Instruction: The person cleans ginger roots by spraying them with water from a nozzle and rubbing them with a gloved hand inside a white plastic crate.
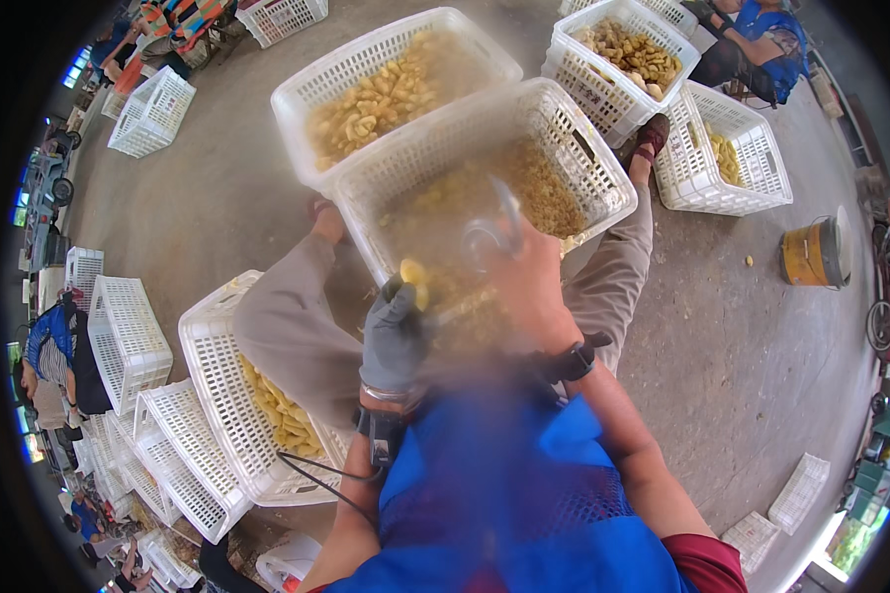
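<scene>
My left hand [393, 345], in a grey glove, grips a pale yellow piece of ginger root [414, 274] between thumb and fingers. My bare right hand [530, 285] is closed around a curved metal hand tool [507, 196], just right of that piece; blur hides its exact kind. Both hands are over the near side of a white plastic crate [615, 199] between my legs. Brown peel scraps [549, 196] lie inside it. Beyond it, a second white crate [291, 130] holds yellow ginger pieces [386, 104]. A hazy smear covers the view's middle.
A crate [200, 333] of yellow ginger [278, 411] stands by my left leg, near several stacked crates [185, 445]. On the right are a crate of ginger [712, 196], stacked crates [578, 96] and a yellow bucket [812, 252]. Other people [771, 52] sit around.
</scene>
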